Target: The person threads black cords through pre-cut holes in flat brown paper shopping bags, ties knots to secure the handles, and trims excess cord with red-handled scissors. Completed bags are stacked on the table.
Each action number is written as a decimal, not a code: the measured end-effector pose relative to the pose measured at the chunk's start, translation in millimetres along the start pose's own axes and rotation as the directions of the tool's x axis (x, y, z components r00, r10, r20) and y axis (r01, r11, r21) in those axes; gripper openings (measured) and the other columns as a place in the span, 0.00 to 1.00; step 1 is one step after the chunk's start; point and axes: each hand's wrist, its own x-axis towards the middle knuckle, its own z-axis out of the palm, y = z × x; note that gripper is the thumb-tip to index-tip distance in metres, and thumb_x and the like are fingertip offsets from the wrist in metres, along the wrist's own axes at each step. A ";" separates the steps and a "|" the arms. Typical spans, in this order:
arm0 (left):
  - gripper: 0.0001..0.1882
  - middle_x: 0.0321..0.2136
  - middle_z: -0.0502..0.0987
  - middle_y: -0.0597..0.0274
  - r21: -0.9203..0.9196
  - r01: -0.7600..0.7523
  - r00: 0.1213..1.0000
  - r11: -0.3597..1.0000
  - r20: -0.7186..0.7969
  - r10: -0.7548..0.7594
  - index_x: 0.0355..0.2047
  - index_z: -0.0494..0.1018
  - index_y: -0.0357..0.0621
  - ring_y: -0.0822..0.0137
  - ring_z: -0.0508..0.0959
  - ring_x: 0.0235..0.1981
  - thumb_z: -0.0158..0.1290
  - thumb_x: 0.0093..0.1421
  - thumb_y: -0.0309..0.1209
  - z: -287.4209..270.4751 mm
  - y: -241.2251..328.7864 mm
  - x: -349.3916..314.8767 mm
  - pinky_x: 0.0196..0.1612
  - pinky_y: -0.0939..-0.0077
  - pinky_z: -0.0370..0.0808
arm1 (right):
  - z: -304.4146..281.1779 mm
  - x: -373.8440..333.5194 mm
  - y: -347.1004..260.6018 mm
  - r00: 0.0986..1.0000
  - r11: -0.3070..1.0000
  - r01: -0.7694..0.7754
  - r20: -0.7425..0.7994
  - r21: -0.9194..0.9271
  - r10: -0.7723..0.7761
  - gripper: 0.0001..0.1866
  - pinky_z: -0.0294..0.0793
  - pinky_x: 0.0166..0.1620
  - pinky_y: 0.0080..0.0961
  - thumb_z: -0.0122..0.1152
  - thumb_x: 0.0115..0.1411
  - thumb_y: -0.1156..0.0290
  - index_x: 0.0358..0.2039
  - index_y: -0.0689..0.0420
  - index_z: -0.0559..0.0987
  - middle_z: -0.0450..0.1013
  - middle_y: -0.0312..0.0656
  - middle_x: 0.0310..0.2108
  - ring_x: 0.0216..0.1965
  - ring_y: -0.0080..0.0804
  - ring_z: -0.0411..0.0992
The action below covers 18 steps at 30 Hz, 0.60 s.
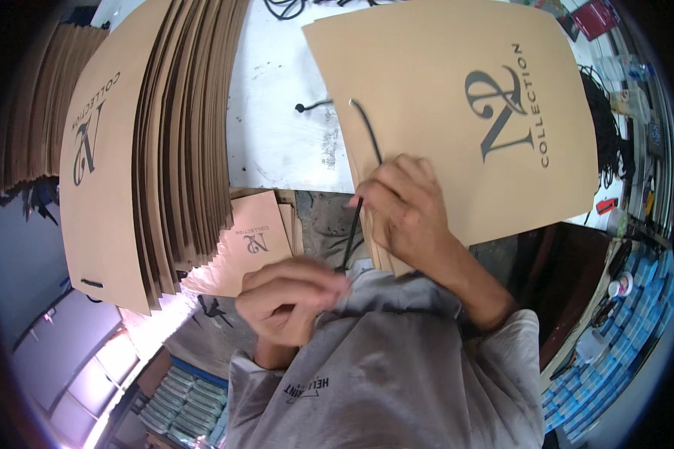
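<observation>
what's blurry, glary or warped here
Head view: left hand motion-blurred, right hand less so; head view: pinkish-white glare at lower left, below the left stack; head view: that stack's edges bow near the dark rim.

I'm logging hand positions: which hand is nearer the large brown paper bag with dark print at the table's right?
Right. The right hand is over the lower left corner of the large brown paper bag; the left hand is farther off, below and left of it.

Flat brown paper bag [427, 97], black cord [371, 132] threaded through
</observation>
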 end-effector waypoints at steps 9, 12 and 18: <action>0.15 0.51 0.78 0.45 0.429 0.163 0.982 0.888 -0.159 -0.103 0.48 0.80 0.35 0.70 0.80 0.36 0.60 0.60 0.17 -25.8 -26.4 10.2 0.38 0.80 0.77 | -26.8 -5.1 -8.9 0.993 0.985 -0.118 0.003 0.122 0.119 0.17 0.69 0.48 0.36 0.70 0.55 0.70 0.46 0.56 0.83 0.74 0.44 0.41 0.42 0.42 0.73; 0.11 0.50 0.78 0.47 0.438 0.181 0.965 0.880 -0.251 -0.073 0.46 0.80 0.35 0.72 0.79 0.34 0.60 0.62 0.18 -33.6 -38.3 5.5 0.40 0.81 0.76 | -29.3 -18.2 -2.2 0.986 0.974 -0.154 -0.037 0.166 0.162 0.20 0.75 0.47 0.30 0.74 0.53 0.78 0.47 0.61 0.82 0.76 0.47 0.42 0.43 0.42 0.76; 0.12 0.36 0.81 0.51 0.090 0.249 0.929 0.964 -0.304 -0.211 0.31 0.72 0.37 0.70 0.78 0.29 0.51 0.72 0.30 -36.5 -65.9 -11.8 0.36 0.76 0.76 | -25.4 -26.9 0.5 0.970 0.938 -0.172 -0.111 0.302 0.214 0.17 0.74 0.43 0.31 0.73 0.53 0.78 0.44 0.62 0.83 0.77 0.48 0.40 0.40 0.41 0.75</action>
